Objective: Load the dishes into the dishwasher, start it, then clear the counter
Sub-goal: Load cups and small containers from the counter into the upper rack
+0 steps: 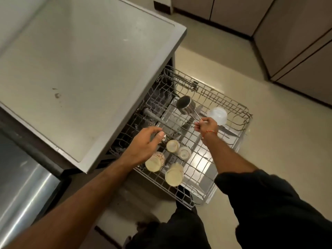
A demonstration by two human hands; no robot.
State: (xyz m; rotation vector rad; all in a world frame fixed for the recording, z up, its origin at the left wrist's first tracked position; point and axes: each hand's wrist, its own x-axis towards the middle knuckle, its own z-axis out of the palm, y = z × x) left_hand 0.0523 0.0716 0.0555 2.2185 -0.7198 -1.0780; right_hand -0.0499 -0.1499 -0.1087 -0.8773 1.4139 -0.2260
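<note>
The dishwasher's wire rack (222, 103) is pulled out over the open door. My right hand (206, 126) pinches the thin handle of a small steel saucepan (186, 104), which is tilted on its side over the rack's middle. My left hand (143, 144) hovers over the rack's near left part, its fingers curled around a small steel cup (162, 138). Several cream cups (174, 175) lie upturned in the rack near my left hand. A clear plastic bowl (217, 114) sits upside down at the rack's right side.
The dishwasher's grey top (80, 69) fills the left. A steel appliance (21, 191) stands at the lower left. Beige floor (278, 141) lies to the right, with cabinet doors (305, 42) beyond. My dark trouser legs (260, 203) stand by the rack's near edge.
</note>
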